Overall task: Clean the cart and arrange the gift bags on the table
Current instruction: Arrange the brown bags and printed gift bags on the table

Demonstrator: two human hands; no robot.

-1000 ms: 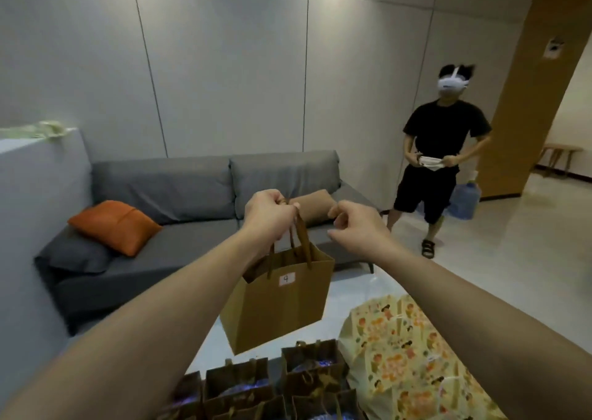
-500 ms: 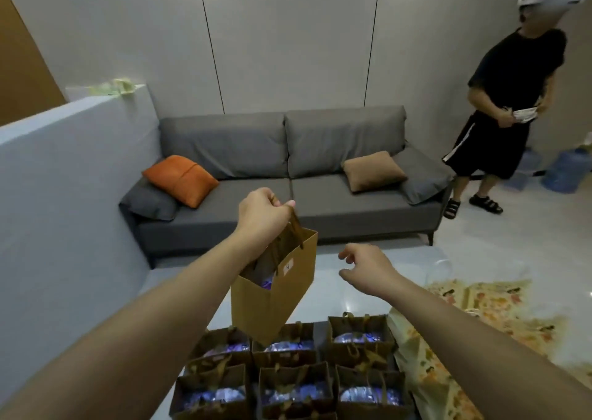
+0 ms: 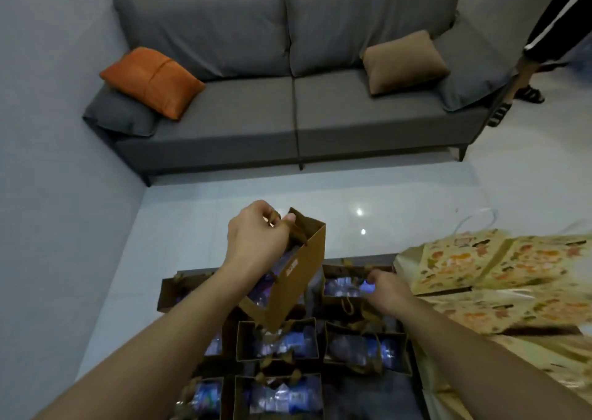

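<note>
Head view: left hand [image 3: 256, 237] pinched the ribbon handles of a tilted brown gift bag [image 3: 286, 282], hung below the grip over the rows of standing gift bags [image 3: 277, 339]. Right hand [image 3: 386, 291], beside and lower than that grip, reached to a back-row bag [image 3: 344, 286]; curl unclear, cannot tell if it held anything. Best move, probably: level the bag, lower it straight into the gap.

Dark table [image 3: 381, 397] at near centre — carries a block of open brown gift bags [image 3: 277, 339] standing upright in rows, edges touching, each with shiny wrapped contents inside. Just right of the block: flat patterned paper bags [image 3: 499, 269], cartoon print, lying overlapped. Pale glossy floor [image 3: 288, 201] beyond the table's far edge — grey sofa [image 3: 288, 115] stands on it
</note>
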